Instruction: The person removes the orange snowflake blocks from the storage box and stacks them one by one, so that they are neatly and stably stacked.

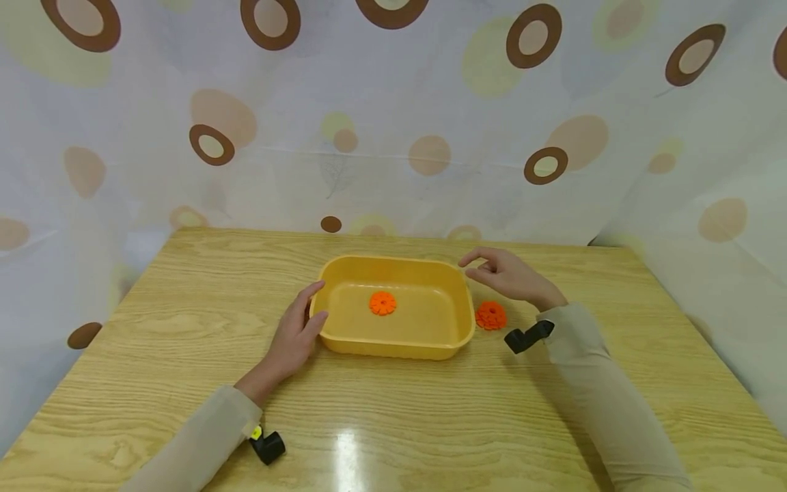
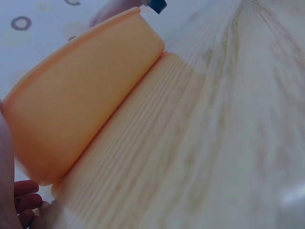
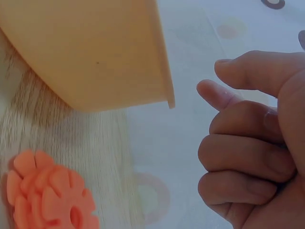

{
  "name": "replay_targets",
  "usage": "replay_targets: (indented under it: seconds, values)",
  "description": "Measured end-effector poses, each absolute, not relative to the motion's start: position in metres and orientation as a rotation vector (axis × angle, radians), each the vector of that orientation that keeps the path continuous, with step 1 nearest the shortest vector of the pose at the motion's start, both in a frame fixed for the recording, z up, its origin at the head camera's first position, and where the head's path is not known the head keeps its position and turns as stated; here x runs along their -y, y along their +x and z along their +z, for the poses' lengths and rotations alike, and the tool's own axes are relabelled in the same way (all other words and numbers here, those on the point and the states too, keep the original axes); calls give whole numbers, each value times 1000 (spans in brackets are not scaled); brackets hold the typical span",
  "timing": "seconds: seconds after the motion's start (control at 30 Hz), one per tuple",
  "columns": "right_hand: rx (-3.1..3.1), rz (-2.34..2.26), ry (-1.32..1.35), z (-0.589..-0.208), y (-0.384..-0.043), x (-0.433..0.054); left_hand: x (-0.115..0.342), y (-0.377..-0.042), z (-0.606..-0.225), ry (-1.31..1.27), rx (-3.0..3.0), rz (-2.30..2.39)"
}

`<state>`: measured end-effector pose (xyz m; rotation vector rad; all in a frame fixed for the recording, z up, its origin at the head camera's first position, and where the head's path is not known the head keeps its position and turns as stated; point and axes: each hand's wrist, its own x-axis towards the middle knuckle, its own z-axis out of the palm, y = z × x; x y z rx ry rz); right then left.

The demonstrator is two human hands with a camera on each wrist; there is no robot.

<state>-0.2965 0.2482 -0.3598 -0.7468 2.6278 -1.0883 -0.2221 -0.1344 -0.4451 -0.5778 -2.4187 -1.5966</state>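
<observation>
A yellow plastic basin [image 1: 393,350] stands on the table, with an orange flower-shaped disc [image 1: 382,303] lying flat on its floor. My left hand [image 1: 294,336] holds the basin's left end, index finger and thumb at the rim. Seen from the left wrist, the other fingers [image 2: 27,198] curl by the basin's lower corner. Beyond the right end of the basin hovers my right hand [image 1: 507,275], holding nothing. Its thumb and index finger are apart while the other fingers [image 3: 238,152] curl inward. Several more orange flower discs [image 1: 491,316] are stacked beside the basin, below that hand.
The wooden table [image 1: 393,417] extends around the basin on all sides. A patterned cloth [image 1: 381,89] hangs behind its far edge and along both sides. Black wrist cameras [image 1: 267,447] are strapped over the sleeves; the right one [image 1: 529,336] is near the stacked discs.
</observation>
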Motion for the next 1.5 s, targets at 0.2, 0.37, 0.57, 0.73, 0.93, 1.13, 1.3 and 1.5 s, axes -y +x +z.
replay_targets:
  seconds: [0.2, 0.37, 0.57, 0.73, 0.93, 1.13, 1.3, 1.5]
  values:
    - [-2609, -1098, -775, -359, -299, -240, 135, -221, -445, -575, 2423, -1610]
    - [-2602, -1095, -803, -356, -299, -234, 134, -222, -446, -582, 2415, -1628]
    - [-2615, -1061, -838, -349, -302, -225, 135, -223, -446, -585, 2417, -1627]
    - [-2614, -1004, -884, -345, -302, -216, 135, -223, -446, -589, 2416, -1621]
    - [-2604, -966, -910, -341, -303, -203, 135, -223, -446, -591, 2417, -1605]
    - [-2610, -923, -992, -336, -306, -191, 135, -223, -446, -584, 2417, -1583]
    - [-2605, -913, -1034, -335, -307, -184, 135, -222, -446, -588, 2416, -1587]
    - [-2606, -903, -1045, -336, -309, -178, 135, -223, -446, -583, 2413, -1594]
